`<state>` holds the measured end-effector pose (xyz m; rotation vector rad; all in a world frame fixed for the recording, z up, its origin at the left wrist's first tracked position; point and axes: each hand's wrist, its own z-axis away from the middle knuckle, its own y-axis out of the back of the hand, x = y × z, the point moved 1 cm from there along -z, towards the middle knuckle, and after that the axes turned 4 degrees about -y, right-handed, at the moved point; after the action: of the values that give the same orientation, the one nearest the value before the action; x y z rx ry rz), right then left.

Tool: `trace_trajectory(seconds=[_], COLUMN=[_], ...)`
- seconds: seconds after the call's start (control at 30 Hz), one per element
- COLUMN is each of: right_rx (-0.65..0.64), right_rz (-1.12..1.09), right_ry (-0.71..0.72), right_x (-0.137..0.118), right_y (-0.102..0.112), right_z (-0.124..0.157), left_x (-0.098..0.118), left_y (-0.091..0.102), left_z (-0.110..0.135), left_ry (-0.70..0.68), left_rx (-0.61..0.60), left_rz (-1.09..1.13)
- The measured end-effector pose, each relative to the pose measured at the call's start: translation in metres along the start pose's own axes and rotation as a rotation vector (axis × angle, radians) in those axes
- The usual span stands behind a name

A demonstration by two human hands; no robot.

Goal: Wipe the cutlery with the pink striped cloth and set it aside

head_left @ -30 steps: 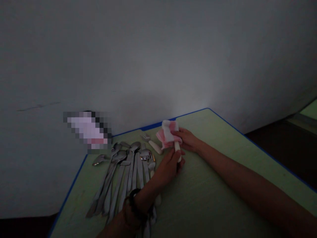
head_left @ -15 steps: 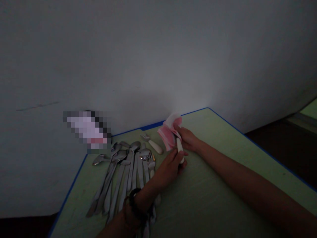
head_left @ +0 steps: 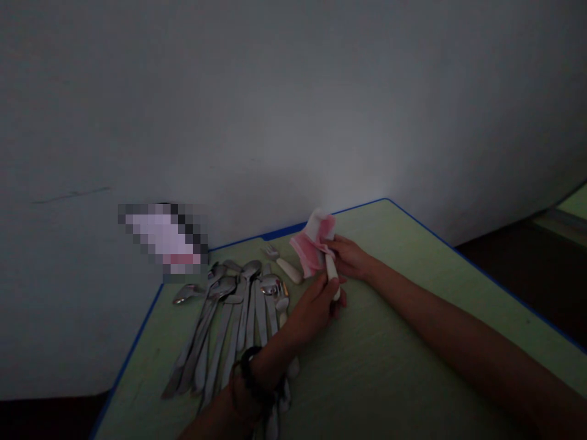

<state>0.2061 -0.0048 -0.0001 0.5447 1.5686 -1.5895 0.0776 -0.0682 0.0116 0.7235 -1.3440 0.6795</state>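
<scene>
Table: a pale green top (head_left: 413, 318) with a thin blue edge, thicker along part of the far side, stood close to the wall; a small dark spot marked its right part.
Wall: a plain grey-white wall (head_left: 293, 110) filled the background, with a thin dark line (head_left: 71, 195) on its left.
Floor: dark ground (head_left: 499, 256) showed right of the table, and a second green surface (head_left: 578, 205) at the right margin.
Light: dim, the table's near part in shadow.
Left hand: its fingers (head_left: 316, 296) were closed round the pale handle of a utensil (head_left: 332, 272), held above the table; the cloth hid its head.
Right hand: its fingers (head_left: 334, 244) pinched a pink-and-white cloth (head_left: 312, 241) about the utensil's upper end.
Cutlery: a metal pile (head_left: 224, 330) lay on the left, partly behind the left forearm; 1 pale-handled fork (head_left: 288, 269) lay near the cloth.
Left corner: a pixelated object (head_left: 158, 235) stood out, its identity unreadable.
Wrist: dark bands (head_left: 250, 376) circled the left wrist.
</scene>
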Motion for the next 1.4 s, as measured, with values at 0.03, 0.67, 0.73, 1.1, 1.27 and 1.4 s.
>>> trace_trajectory(seconds=[0.03, 0.67, 0.73, 1.1, 1.27, 1.4], right_rx=[0.004, -0.028, -0.021, 0.042, 0.076, -0.006], right_rz=[-0.009, -0.272, -0.253, -0.064, -0.173, -0.244], right_ry=[0.005, -0.012, -0.031, 0.041, -0.009, 0.034], right_x=[0.0, -0.009, -0.01, -0.002, -0.003, -0.006], right_y=[0.0, -0.002, -0.005, -0.001, -0.001, 0.0], right_z=[-0.001, 0.001, 0.004, 0.0, -0.004, -0.006], left_x=[0.0, 0.004, 0.006, 0.003, 0.002, 0.004], left_y=[0.0, 0.003, 0.003, 0.0, 0.001, 0.001], left_z=[0.0, -0.003, -0.003, -0.001, -0.001, 0.0], left_ry=[-0.003, -0.023, -0.024, 0.02, 0.006, -0.017], left_rx=[-0.002, 0.17, 0.174, 0.085, 0.054, 0.046], left_rz=[-0.003, 0.162, 0.16, 0.075, 0.066, 0.121])
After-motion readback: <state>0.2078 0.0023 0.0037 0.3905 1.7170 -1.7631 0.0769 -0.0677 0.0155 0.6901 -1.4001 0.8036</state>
